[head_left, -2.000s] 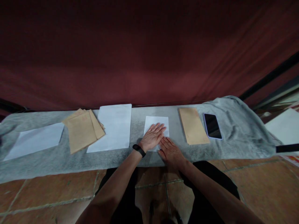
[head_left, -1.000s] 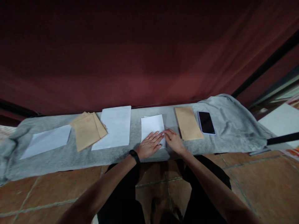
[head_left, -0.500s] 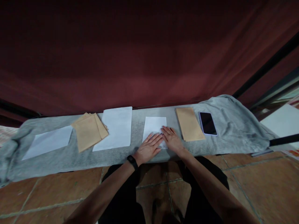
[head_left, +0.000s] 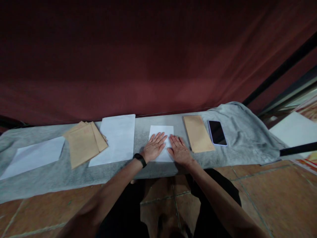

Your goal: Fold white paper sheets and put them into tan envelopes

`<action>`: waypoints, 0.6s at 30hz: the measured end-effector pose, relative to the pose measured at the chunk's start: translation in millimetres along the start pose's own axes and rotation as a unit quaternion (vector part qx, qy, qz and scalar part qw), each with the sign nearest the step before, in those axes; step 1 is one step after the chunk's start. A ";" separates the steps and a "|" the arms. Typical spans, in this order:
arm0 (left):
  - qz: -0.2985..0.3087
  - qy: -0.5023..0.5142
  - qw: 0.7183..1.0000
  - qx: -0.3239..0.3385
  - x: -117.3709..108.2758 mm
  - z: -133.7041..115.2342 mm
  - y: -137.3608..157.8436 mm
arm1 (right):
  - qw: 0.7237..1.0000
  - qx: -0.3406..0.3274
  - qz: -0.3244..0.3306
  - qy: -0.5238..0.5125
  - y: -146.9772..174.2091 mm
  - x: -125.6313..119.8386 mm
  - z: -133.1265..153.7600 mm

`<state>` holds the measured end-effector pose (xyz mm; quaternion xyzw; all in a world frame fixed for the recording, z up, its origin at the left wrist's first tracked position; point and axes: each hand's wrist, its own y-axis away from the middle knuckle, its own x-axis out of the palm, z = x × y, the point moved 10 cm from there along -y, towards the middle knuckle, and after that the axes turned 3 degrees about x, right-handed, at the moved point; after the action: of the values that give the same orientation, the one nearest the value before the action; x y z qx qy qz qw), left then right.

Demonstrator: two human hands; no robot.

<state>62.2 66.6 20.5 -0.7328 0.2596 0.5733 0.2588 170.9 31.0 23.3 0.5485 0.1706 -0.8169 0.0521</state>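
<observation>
A small white sheet of paper, which looks folded, lies in front of me on the grey cloth. My left hand rests flat on its left part with the fingers spread. On its right edge lies my right hand, palm down and fingers stretched out. The two hands are apart, with white paper showing between them. Just right of my right hand is a stack of brown envelopes. To the left of my left hand lies a stack of larger white sheets.
Several brown envelopes lie fanned out, partly over the large sheets. Another white sheet is at the far left. A phone lies at the right on the grey cloth. A dark red curtain hangs behind.
My hands have moved apart: the left slid up and left over the small paper, and the right now sits at its right edge. The view has shifted slightly.
</observation>
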 end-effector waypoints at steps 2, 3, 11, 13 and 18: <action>-0.003 -0.003 1.000 0.002 1.3 3.1 -17.1 | 1.000 -0.013 0.010 -0.001 4.4 2.1 6.6; -0.005 -0.005 1.000 0.002 1.6 4.3 -25.0 | 1.000 -0.018 0.017 -0.001 6.6 3.0 9.9; -0.029 -0.012 0.999 -0.026 -3.2 21.9 -52.7 | 0.992 -0.103 0.064 -0.018 26.2 2.2 38.4; -0.050 -0.013 0.997 -0.057 -7.5 32.3 -43.7 | 0.989 -0.123 0.071 -0.032 29.0 -0.4 39.9; -0.088 0.009 0.987 -0.133 -12.0 44.2 7.5 | 0.981 -0.128 0.119 -0.082 25.8 -5.3 28.3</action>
<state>23.4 92.1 22.3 -0.7854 0.1183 0.5714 0.2064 155.2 -3.2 32.0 0.4851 0.2028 -0.8183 0.2324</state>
